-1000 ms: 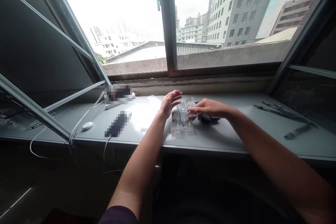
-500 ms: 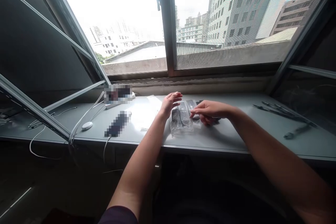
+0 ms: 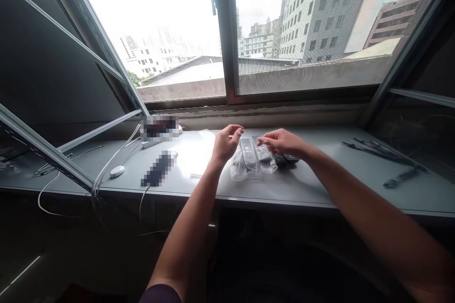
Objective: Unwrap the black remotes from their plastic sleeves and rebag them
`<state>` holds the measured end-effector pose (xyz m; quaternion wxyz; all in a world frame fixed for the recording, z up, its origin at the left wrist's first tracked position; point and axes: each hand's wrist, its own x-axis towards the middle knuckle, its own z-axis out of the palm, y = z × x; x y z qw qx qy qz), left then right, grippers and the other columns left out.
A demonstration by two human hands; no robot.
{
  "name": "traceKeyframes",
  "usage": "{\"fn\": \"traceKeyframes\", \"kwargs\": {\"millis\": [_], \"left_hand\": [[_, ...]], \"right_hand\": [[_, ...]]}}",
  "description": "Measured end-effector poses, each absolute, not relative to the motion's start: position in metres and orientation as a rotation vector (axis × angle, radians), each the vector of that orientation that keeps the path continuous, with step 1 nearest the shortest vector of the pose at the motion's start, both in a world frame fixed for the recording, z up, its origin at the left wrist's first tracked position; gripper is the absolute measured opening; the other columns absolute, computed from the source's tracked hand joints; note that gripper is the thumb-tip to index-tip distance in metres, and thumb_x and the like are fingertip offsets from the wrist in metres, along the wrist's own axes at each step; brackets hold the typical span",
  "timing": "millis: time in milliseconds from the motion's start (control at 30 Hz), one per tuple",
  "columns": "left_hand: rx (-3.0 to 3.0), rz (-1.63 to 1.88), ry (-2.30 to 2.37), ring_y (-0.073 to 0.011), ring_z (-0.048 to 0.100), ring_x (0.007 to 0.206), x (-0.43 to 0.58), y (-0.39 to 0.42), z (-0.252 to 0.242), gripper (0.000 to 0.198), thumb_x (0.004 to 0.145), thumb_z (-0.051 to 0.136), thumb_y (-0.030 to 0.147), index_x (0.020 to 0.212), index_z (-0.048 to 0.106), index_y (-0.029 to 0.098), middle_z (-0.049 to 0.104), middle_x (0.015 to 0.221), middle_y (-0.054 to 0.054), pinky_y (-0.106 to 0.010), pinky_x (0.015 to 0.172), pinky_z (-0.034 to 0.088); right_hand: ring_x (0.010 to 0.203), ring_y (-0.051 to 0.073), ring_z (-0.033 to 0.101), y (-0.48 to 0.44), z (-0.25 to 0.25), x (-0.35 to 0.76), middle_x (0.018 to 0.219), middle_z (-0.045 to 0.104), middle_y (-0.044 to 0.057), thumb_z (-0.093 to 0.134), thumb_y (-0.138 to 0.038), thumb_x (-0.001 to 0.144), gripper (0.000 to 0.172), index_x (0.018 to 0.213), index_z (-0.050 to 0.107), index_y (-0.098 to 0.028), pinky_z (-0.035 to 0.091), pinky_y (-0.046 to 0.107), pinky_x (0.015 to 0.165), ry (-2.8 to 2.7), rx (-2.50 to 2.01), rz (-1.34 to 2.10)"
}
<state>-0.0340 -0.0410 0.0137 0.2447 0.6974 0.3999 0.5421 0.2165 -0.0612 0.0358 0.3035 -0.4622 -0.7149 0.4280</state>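
Remote controls in clear plastic bags lie side by side on the grey tabletop (image 3: pixel 256 191). One bagged remote control (image 3: pixel 250 155) sits between my hands, its buttons facing up. My left hand (image 3: pixel 225 143) hovers at the left edge of the bags, thumb and fingers curved and apart. Over the right side of the bags is my right hand (image 3: pixel 282 142), fingers bent and pointing left, with nothing visible in them. Dark remote controls (image 3: pixel 280 160) show partly beneath the right hand, which hides their far ends.
White sheets (image 3: pixel 194 156) lie left of my left hand. Farther left are a blurred phone-like object (image 3: pixel 158 169) on a cable, a white round device (image 3: pixel 117 171) and a power strip (image 3: pixel 147 144). Dark rods (image 3: pixel 377 151) lie at right. Metal frames and a window surround the table.
My right hand has lifted off the bags and its fingers have loosened, uncovering dark remote controls below. My left hand has shifted slightly left. The plastic around the middle remote control has shifted a little.
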Motion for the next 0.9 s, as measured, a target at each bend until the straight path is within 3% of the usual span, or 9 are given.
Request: {"fn": "traceKeyframes", "kwargs": {"millis": [100, 200, 367, 433, 500, 600, 733, 900], "left_hand": [[2.201, 1.48, 1.195, -0.021, 0.078, 0.1, -0.079, -0.059, 0.042, 0.027, 0.103, 0.066, 0.039, 0.113, 0.082, 0.02, 0.084, 0.116, -0.01, -0.032, 0.089, 0.06], [2.21, 1.394, 1.588, -0.0237, 0.078, 0.101, -0.164, -0.073, 0.062, 0.034, 0.104, 0.063, 0.042, 0.118, 0.083, 0.019, 0.085, 0.114, -0.01, -0.035, 0.093, 0.06], [1.838, 0.741, 2.588, -0.0367, 0.073, 0.114, -0.324, -0.09, 0.042, 0.046, 0.099, 0.061, 0.04, 0.131, 0.081, 0.013, 0.081, 0.123, -0.019, -0.047, 0.103, 0.055], [1.677, 0.382, 2.766, -0.0426, 0.071, 0.121, -0.367, -0.097, 0.023, 0.049, 0.095, 0.061, 0.034, 0.132, 0.079, 0.007, 0.077, 0.129, -0.027, -0.051, 0.105, 0.054], [1.688, 0.247, 2.877, -0.0468, 0.066, 0.13, -0.391, -0.105, 0.008, 0.049, 0.097, 0.06, 0.036, 0.13, 0.079, 0.005, 0.072, 0.137, -0.03, -0.057, 0.111, 0.051], [1.663, 0.231, 2.872, -0.0434, 0.066, 0.127, -0.404, -0.113, -0.002, 0.049, 0.102, 0.053, 0.034, 0.132, 0.076, 0.003, 0.072, 0.136, -0.025, -0.055, 0.109, 0.053], [1.874, 0.428, 2.742, -0.0337, 0.065, 0.131, -0.401, -0.116, 0.001, 0.043, 0.096, 0.055, 0.02, 0.132, 0.073, 0.004, 0.072, 0.139, -0.017, -0.045, 0.116, 0.051], [1.968, 0.663, 2.593, -0.0333, 0.067, 0.133, -0.39, -0.123, 0.003, 0.035, 0.097, 0.056, 0.029, 0.116, 0.078, 0.011, 0.078, 0.13, -0.012, -0.045, 0.121, 0.048]], "right_hand": [[0.054, 0.012, 0.044, -0.061, 0.036, 0.216, 0.058, 0.056, -0.002, 0.08, -0.077, 0.081, 0.066, 0.097, 0.083, -0.013, 0.032, 0.028, 0.055, -1.864, -1.244, 1.072], [0.058, 0.014, 0.049, -0.062, 0.036, 0.215, 0.059, 0.057, -0.001, 0.078, -0.075, 0.082, 0.063, 0.096, 0.082, -0.014, 0.036, 0.029, 0.059, -1.869, -1.251, 1.029], [0.057, 0.014, 0.045, -0.062, 0.033, 0.214, 0.06, 0.06, 0.0, 0.074, -0.076, 0.086, 0.062, 0.095, 0.082, -0.015, 0.034, 0.03, 0.06, -1.926, -1.281, 0.953], [0.056, 0.014, 0.044, -0.061, 0.032, 0.214, 0.061, 0.061, 0.0, 0.073, -0.077, 0.087, 0.062, 0.094, 0.082, -0.015, 0.034, 0.031, 0.06, -1.943, -1.291, 0.927], [0.056, 0.014, 0.045, -0.061, 0.031, 0.215, 0.061, 0.062, 0.0, 0.073, -0.077, 0.088, 0.062, 0.095, 0.082, -0.016, 0.034, 0.031, 0.061, -1.958, -1.292, 0.913], [0.056, 0.014, 0.044, -0.06, 0.029, 0.216, 0.063, 0.065, 0.001, 0.073, -0.076, 0.089, 0.06, 0.095, 0.082, -0.017, 0.034, 0.031, 0.061, -1.981, -1.296, 0.895], [0.056, 0.014, 0.044, -0.06, 0.03, 0.216, 0.063, 0.066, 0.001, 0.073, -0.075, 0.09, 0.059, 0.096, 0.082, -0.017, 0.034, 0.031, 0.06, -1.988, -1.303, 0.897], [0.056, 0.014, 0.044, -0.062, 0.029, 0.215, 0.065, 0.068, 0.001, 0.07, -0.071, 0.093, 0.055, 0.097, 0.082, -0.017, 0.034, 0.03, 0.059, -2.007, -1.289, 0.891]]}}
